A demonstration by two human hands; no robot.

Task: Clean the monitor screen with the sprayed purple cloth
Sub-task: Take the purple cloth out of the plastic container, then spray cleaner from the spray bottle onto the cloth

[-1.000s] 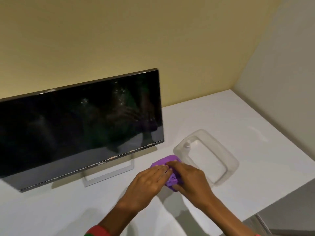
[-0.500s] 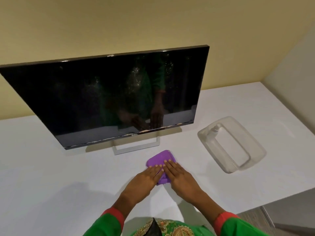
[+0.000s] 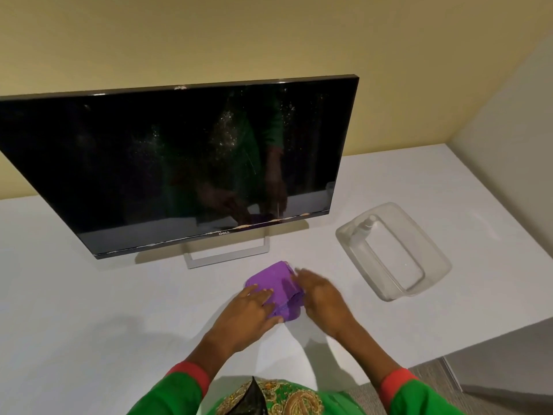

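Observation:
A black monitor (image 3: pixel 179 163) stands on a silver stand (image 3: pixel 227 256) on the white desk (image 3: pixel 89 310); its dark screen shows specks and reflections. In front of the stand lies a folded purple cloth (image 3: pixel 273 283). My left hand (image 3: pixel 248 313) rests with its fingers on the cloth's left and near edge. My right hand (image 3: pixel 321 298) grips the cloth's right side, where the fabric is bunched and lifted a little. Both hands touch the cloth, well short of the screen.
A clear plastic tray (image 3: pixel 431 256) lies on the desk to the right, with a small clear spray bottle (image 3: pixel 366 224) at its far end. The desk's right edge drops to carpet. A beige wall stands behind the monitor and another wall on the right.
The camera has swung left and up, bringing the whole monitor into view. The cloth went from pressed flat under both hands to bunched and lifted on its right side.

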